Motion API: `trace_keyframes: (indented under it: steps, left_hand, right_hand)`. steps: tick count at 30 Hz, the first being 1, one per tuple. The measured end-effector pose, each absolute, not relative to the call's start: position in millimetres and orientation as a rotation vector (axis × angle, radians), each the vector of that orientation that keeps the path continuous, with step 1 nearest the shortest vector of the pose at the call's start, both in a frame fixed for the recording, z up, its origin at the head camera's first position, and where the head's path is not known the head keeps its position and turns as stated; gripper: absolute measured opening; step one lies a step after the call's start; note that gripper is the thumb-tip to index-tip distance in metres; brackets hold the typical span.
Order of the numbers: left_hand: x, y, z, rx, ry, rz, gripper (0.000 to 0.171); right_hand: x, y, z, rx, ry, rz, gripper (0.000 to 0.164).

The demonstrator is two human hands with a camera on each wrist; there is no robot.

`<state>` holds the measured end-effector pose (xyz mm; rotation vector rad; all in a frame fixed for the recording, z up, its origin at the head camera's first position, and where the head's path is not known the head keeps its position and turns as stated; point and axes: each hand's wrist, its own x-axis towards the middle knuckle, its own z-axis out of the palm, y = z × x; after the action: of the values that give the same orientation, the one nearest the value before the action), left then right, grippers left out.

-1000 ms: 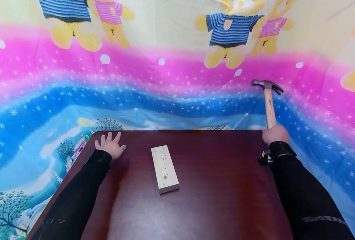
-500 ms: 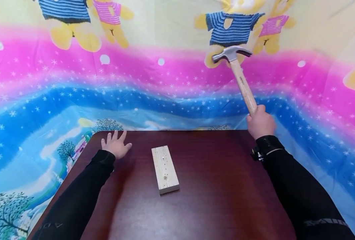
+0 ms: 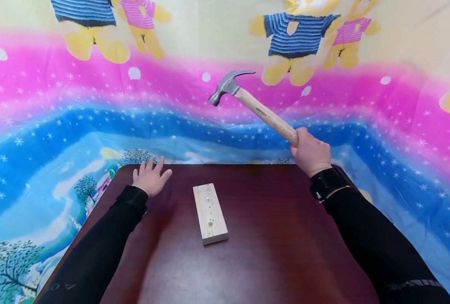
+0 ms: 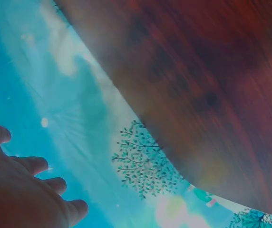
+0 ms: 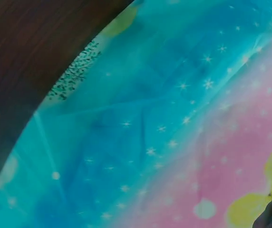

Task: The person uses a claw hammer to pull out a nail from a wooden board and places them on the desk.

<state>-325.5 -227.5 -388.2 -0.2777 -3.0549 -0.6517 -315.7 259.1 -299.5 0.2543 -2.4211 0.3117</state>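
My right hand (image 3: 311, 151) grips a claw hammer (image 3: 266, 114) by the lower end of its wooden handle, raised above the far right of the table. The steel head points up and left, its striking face tipped downward and its claw to the right. A pale wood block (image 3: 210, 213) lies flat near the table's middle, with a row of small dark marks and a small shiny spot on top. Left of the block, my left hand (image 3: 151, 179) is held out with fingers spread, holding nothing. In the left wrist view, its fingers (image 4: 36, 165) overlap the blue cloth.
The dark red-brown table (image 3: 270, 245) has rounded far corners. A patterned cloth (image 3: 186, 97) with bears and snowflakes hangs close behind it and along both sides. The right wrist view shows mostly this cloth and a table edge (image 5: 41, 80).
My right hand has moved left with the hammer, whose head has swung left and tilted over. My left hand has shifted slightly right and up. The wood block has stayed in place.
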Motion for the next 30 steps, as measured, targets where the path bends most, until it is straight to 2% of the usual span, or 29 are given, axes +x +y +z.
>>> trace_keyframes:
  steps: [17,21,25,28,30]
  left_hand:
    - [-317.7,-197.1,-336.0,-0.617,-2.508,-0.972,0.074]
    - [-312.9,-188.8,-331.2,-0.643,-2.441,-1.088,0.078]
    - [-306.4,-178.2,-325.2,-0.634,-2.37,-1.395,0.084]
    - [-301.9,-166.2,-321.9,-0.671,-2.313,-1.666,0.077]
    - [-299.9,-160.4,-322.2,-0.667,-2.29,-1.766,0.066]
  right_hand:
    - [-305.4,237.7,-304.6,0.592,-2.232,0.05,0.02]
    - [-302.7,233.9,-308.4,0.667,-2.184,0.012,0.019]
    - [-301.9,226.8,-316.4,0.749,-2.103,-0.021,0.017]
    - [-300.8,219.4,-322.9,0.811,-2.076,-0.047,0.017]
    - [-299.6,215.1,-325.9,0.844,-2.07,-0.063,0.015]
